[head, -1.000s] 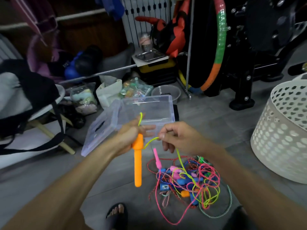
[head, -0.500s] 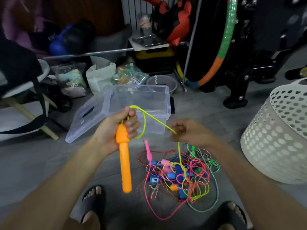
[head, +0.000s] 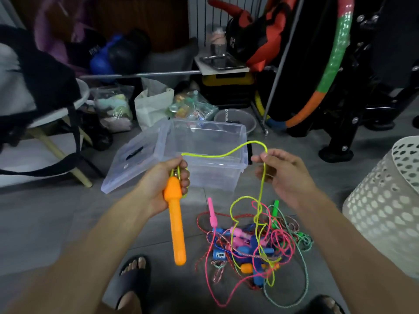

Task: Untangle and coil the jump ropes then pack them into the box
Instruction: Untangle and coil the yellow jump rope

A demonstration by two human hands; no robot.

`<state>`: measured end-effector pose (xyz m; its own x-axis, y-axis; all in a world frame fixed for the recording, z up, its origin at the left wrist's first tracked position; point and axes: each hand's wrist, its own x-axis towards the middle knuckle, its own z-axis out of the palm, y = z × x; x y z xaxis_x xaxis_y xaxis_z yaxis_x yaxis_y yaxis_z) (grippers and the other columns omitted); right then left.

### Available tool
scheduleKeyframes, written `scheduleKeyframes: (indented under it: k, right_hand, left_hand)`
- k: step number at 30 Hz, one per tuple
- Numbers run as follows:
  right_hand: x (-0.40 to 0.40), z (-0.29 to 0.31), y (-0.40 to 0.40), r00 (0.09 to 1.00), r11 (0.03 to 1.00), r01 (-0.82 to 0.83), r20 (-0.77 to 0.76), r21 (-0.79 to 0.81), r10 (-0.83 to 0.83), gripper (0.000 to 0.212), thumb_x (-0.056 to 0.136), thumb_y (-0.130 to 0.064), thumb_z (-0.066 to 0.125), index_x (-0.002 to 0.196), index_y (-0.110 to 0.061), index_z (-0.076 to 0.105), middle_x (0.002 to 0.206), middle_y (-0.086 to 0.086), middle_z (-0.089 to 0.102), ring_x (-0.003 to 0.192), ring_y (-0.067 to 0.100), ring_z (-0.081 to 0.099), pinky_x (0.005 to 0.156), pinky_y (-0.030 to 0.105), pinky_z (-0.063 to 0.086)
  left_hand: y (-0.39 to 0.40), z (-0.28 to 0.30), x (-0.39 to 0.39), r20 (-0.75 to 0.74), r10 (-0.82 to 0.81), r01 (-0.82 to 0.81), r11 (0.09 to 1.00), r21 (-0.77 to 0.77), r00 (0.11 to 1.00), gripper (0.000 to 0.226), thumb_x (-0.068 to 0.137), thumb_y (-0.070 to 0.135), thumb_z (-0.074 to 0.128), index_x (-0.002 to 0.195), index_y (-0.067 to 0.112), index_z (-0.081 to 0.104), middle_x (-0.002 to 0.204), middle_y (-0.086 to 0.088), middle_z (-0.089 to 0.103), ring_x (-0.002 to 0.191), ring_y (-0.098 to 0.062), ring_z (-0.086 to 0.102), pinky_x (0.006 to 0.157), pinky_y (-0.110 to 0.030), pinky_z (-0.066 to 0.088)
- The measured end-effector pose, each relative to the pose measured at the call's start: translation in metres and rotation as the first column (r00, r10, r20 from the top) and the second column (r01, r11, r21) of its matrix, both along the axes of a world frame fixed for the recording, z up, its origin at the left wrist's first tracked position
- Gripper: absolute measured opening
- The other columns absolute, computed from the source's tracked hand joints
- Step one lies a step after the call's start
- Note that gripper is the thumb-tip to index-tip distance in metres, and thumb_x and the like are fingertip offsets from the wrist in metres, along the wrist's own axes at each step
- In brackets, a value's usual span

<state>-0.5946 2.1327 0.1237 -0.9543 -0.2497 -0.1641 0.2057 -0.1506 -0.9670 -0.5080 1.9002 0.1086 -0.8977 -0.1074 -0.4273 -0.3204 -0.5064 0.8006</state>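
Grey tiled floor — dim, perhaps cluttered

Your left hand covers the top of the orange handle, so you can't see where the yellow rope joins it. In the tangled pile at five o'clock, individual ropes can't be traced. At three o'clock the white perforated basket runs off frame.

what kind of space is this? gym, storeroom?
Probably a home storage corner with exercise gear: a striped green-and-orange hula hoop leans on a black exercise machine frame, blue boxing gloves and bags sit behind, and a white perforated laundry basket stands on the grey tiled floor.
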Motion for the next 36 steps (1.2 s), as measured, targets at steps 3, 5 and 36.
scheduleKeyframes:
  k: [3, 5, 36]
  right_hand:
    - [-0.004, -0.001, -0.001, 0.989, 0.979, -0.021, -0.137, 0.202, 0.049, 0.009, 0.092, -0.005, 0.057, 0.086, -0.009, 0.062, 0.076, 0.007, 0.070, 0.046, 0.009, 0.053, 0.050, 0.023, 0.048]
    - [-0.005, -0.014, -0.002, 0.966, 0.890, 0.046, -0.246, 0.454, 0.076, 0.010, 0.091, -0.007, 0.059, 0.084, -0.007, 0.066, 0.061, -0.004, 0.064, 0.038, 0.001, 0.047, 0.042, 0.017, 0.040]
    - [0.023, 0.007, -0.007, 0.898, 0.908, -0.379, -0.165, 0.179, 0.407, 0.023, 0.083, 0.006, 0.062, 0.098, -0.011, 0.068, 0.074, 0.001, 0.062, 0.066, 0.006, 0.054, 0.062, 0.017, 0.044]
  left_hand:
    - [0.000, 0.001, 0.002, 0.013, 0.001, -0.001, 1.000, -0.020, 1.000, 0.029, 0.096, 0.029, 0.044, 0.070, 0.018, 0.048, 0.055, 0.001, 0.043, 0.047, -0.013, 0.042, 0.042, -0.021, 0.037]
    - [0.001, 0.001, 0.003, 0.009, -0.003, 0.003, 1.000, -0.002, 1.000, 0.028, 0.095, 0.030, 0.044, 0.071, 0.017, 0.049, 0.056, 0.002, 0.043, 0.047, -0.013, 0.042, 0.043, -0.021, 0.036]
    - [0.030, -0.010, 0.006, 0.047, -0.590, 0.563, 0.738, -0.372, 0.806, 0.035, 0.100, 0.005, 0.037, 0.133, 0.007, 0.047, 0.106, -0.025, 0.067, 0.092, -0.032, 0.067, 0.090, -0.042, 0.046]
